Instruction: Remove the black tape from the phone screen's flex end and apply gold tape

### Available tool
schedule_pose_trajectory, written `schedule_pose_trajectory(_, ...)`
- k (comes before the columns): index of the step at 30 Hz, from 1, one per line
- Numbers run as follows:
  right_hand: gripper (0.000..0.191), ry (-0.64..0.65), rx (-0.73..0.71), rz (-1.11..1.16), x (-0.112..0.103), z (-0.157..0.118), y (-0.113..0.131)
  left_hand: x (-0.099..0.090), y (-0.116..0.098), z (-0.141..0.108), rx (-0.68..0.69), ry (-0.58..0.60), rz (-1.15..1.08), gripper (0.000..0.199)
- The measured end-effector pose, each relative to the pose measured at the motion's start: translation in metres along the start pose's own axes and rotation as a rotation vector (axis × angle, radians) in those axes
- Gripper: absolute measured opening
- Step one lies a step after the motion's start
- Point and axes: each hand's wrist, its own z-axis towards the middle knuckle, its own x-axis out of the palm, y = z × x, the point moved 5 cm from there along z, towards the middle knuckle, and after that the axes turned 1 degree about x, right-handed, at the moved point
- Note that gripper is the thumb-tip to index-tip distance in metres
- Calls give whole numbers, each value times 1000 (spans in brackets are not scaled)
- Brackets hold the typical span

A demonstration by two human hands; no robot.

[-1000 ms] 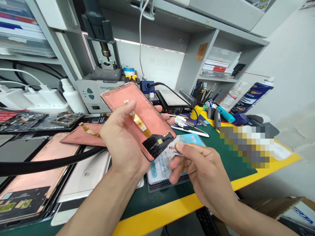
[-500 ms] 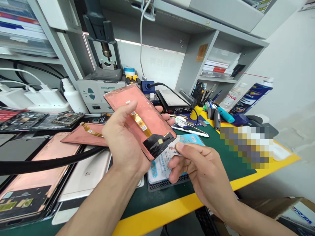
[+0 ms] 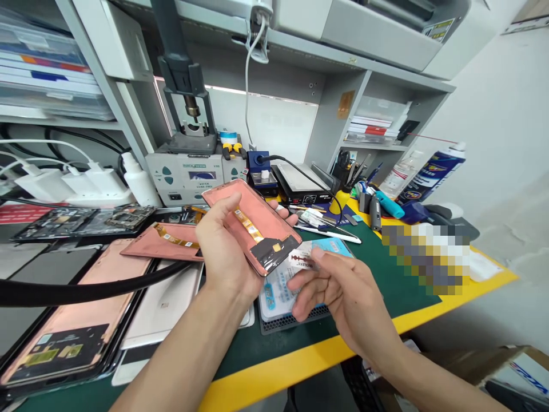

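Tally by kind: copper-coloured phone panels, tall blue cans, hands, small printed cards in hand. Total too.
Copper-coloured phone panels: 3 (held panel, short panel on bench, large panel at far left)
Tall blue can: 1
Hands: 2 (left hand, right hand)
Printed card: 1
Total: 7
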Motion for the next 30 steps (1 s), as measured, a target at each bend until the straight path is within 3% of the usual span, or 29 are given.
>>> schedule_pose_trajectory(4,50,17,-3,-22,0,1,-1,0,-1,-1,11,-15,-25,18)
schedule_pose_trajectory(15,41,40,-27,127,-3,2,-2,0,-7,0,51,-94,9,14)
schedule_pose_trajectory(18,45,22,-81,39,-11,-7,5,-1,-11,0,73,-100,10,13)
schedule_pose_trajectory(20,49,-72,-170,-159,-27,-11,19,0,-12,0,75,-78,9,20)
schedule_pose_trajectory(23,47,-314,-303,-443,-67,-3,49,0,-12,0,74,-76,28,22)
schedule_pose_trajectory(26,39,-543,-348,-614,-115,31,79,0,-12,-1,73,-72,32,13)
schedule_pose_trajectory(30,35,-603,-252,-828,-155,95,96,-3,-12,-1,77,-73,23,13)
